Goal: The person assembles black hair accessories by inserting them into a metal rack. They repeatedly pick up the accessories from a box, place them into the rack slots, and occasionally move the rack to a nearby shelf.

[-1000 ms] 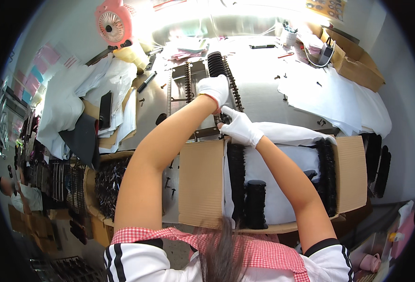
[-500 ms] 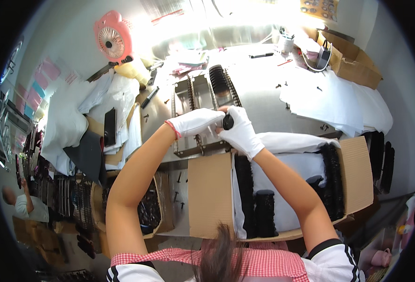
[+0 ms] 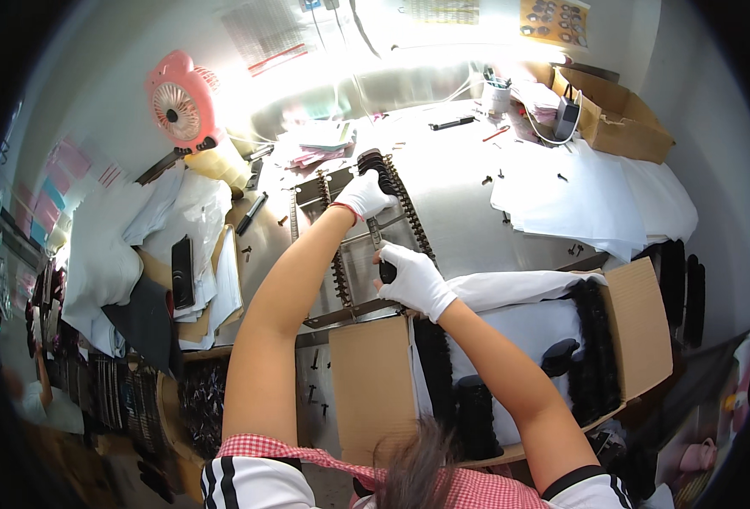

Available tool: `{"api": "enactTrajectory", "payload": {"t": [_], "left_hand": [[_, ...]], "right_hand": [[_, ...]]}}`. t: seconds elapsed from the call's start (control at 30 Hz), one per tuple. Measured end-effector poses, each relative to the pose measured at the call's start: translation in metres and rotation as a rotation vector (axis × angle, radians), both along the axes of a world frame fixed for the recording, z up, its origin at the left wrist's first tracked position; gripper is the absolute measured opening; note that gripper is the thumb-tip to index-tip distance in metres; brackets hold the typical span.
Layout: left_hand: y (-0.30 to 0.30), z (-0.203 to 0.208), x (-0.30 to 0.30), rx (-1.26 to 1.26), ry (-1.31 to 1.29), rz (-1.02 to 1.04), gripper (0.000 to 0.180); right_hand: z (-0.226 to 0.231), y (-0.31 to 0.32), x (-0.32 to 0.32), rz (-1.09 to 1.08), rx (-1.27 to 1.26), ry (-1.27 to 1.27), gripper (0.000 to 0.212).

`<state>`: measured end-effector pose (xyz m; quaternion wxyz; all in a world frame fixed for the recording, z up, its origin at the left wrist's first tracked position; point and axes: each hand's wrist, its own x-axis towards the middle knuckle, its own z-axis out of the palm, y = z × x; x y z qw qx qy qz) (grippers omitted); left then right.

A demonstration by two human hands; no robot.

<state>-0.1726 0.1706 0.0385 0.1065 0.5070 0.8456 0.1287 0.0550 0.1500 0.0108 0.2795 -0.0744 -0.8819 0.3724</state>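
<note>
My left hand [image 3: 366,196], in a white glove with bare fingertips, lies closed over the near part of a row of black rounded pieces [image 3: 376,165]. The row stands in a metal rack [image 3: 338,270] with toothed rails; the fingers partly hide it. Nearer to me, my right hand [image 3: 417,282], gloved alike, pinches a small black rounded piece [image 3: 388,271] above the rack's right side. Below the right forearm an open cardboard box [image 3: 369,373] holds white lining and rows of black pieces [image 3: 474,407].
Loose dark screws [image 3: 314,388] lie on the metal table. Papers, a dark phone-like slab [image 3: 183,271] and a marker [image 3: 253,213] are on the left, with a pink fan [image 3: 179,102] behind. White sheets [image 3: 562,199] and another carton [image 3: 617,127] occupy the right.
My left hand has moved away from the right one, forward to the row of black pieces. My right hand still holds the small black piece. The view has shifted, so the rack shows more fully.
</note>
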Motion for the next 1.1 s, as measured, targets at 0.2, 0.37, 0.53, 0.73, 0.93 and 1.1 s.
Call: {"api": "enactTrajectory", "payload": {"t": [0.2,0.37,0.53,0.73,0.93,1.1], "left_hand": [[0.015,0.001,0.039,0.109,0.04,0.104,0.026],[-0.038,0.041,0.045,-0.079,0.194,0.04,0.033],[-0.097,0.052,0.071,-0.173,-0.27,-0.18,0.036],[-0.111,0.086,0.041,-0.326,-0.813,-0.292,0.034],[-0.02,0.041,-0.022,0.076,0.096,-0.095,0.081],[0.041,-0.002,-0.066,0.12,0.019,-0.108,0.07]], "right_hand": [[-0.005,-0.002,-0.002,-0.046,-0.016,-0.04,0.033],[-0.01,-0.005,-0.011,-0.235,-0.142,0.12,0.045],[0.001,-0.018,-0.018,-0.199,-0.129,0.279,0.079],[0.006,-0.013,-0.008,-0.222,-0.139,0.087,0.058],[-0.007,-0.01,-0.005,-0.14,-0.043,-0.031,0.04],[-0.007,-0.005,-0.003,-0.117,-0.064,-0.01,0.028]]}}
